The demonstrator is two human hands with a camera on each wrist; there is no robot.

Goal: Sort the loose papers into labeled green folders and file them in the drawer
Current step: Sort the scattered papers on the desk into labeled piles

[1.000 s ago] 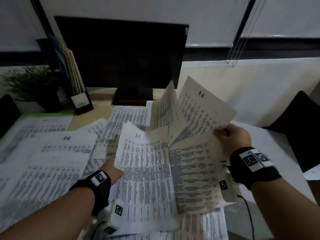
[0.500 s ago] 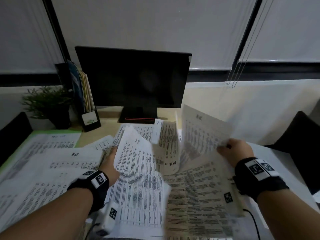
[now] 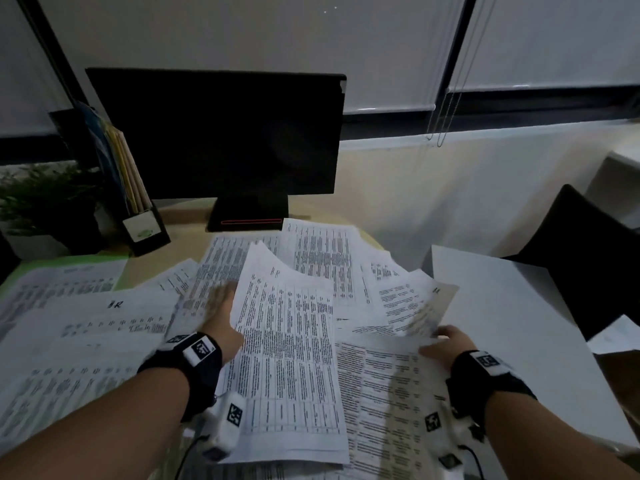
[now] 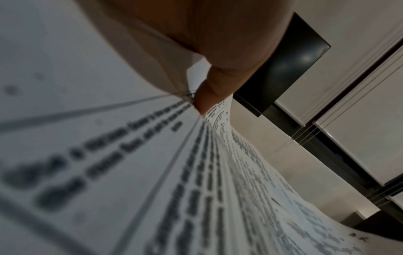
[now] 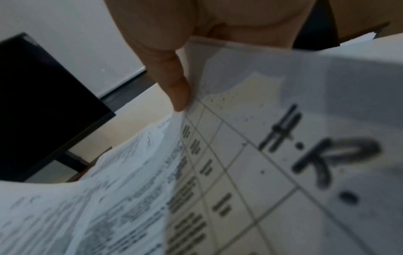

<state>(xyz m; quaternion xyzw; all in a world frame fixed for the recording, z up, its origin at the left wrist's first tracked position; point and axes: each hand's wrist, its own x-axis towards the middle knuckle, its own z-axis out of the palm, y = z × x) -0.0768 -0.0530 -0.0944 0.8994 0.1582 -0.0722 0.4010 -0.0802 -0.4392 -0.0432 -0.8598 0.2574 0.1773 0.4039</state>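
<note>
Printed sheets lie scattered over the desk (image 3: 180,216). My left hand (image 3: 224,308) holds the left edge of a large table-printed sheet (image 3: 287,358) that curls up over the pile; in the left wrist view its thumb (image 4: 207,96) presses on this sheet (image 4: 196,172). My right hand (image 3: 440,338) pinches the near edge of a smaller sheet marked "H.R." (image 3: 415,306), low over the papers. The right wrist view shows that thumb (image 5: 177,89) on the "H.R." sheet (image 5: 283,155). A green folder (image 3: 72,262) lies at the left with papers on it.
A dark monitor (image 3: 214,133) stands at the back of the desk, with a black file holder (image 3: 138,209) and a plant (image 3: 38,199) to its left. A blank white board (image 3: 519,323) lies at the right, beside a black chair (image 3: 595,265).
Both hands have lowered their sheets toward the desk. The right hand's sheet dropped from upright to nearly flat. The left hand slid forward along its sheet's edge.
</note>
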